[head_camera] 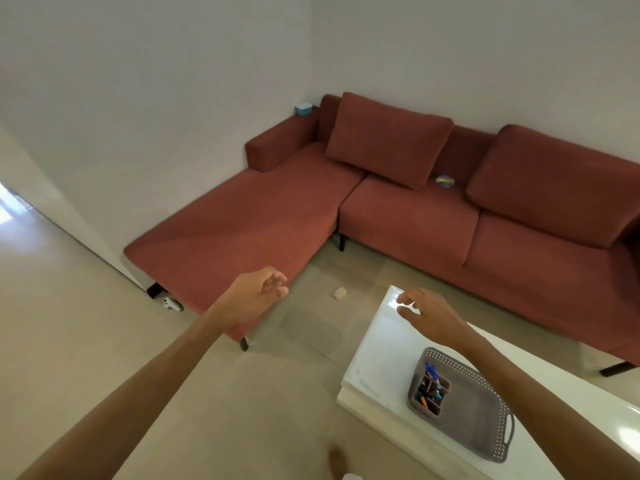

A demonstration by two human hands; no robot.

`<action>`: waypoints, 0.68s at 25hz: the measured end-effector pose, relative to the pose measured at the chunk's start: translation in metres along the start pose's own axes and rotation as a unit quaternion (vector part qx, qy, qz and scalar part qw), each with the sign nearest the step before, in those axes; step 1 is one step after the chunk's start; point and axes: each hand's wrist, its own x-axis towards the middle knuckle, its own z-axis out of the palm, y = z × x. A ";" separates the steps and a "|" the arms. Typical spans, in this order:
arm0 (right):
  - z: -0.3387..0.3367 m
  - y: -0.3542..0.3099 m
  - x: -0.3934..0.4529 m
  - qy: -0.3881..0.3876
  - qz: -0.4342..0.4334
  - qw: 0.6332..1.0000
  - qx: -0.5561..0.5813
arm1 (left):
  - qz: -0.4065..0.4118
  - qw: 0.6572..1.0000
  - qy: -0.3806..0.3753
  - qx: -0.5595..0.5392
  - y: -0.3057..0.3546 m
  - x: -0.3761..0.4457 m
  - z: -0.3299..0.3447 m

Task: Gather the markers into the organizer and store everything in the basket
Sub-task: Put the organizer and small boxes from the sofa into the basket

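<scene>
A grey perforated basket (485,414) with handles lies on the white table (377,355) at the lower right. Inside its left end stands a brown organizer (427,394) holding several markers (431,370), blue and orange among them. My right hand (427,315) hovers over the table's far corner, beyond the basket, fingers apart and holding nothing. My left hand (256,296) is stretched out over the floor in front of the sofa, fingers loosely curled and empty.
A red-brown corner sofa (398,216) with cushions fills the back, with a small colourful object (445,180) on its seat and a teal box (303,109) on its armrest. A small beige block (340,293) and a white object (172,304) lie on the floor.
</scene>
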 end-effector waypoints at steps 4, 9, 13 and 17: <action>0.006 0.011 0.051 -0.008 0.021 0.999 0.022 | -0.003 1.000 -0.009 -0.003 -0.008 0.054 -0.008; 0.009 0.038 0.146 -0.027 0.062 0.996 0.056 | -0.011 0.999 -0.051 0.007 -0.025 0.157 -0.014; 0.008 0.045 0.227 -0.036 0.097 0.990 0.096 | -0.006 0.998 -0.066 0.019 -0.040 0.253 -0.030; -0.004 0.042 0.311 -0.054 0.114 0.986 0.108 | -0.025 0.998 -0.048 0.013 -0.059 0.337 -0.050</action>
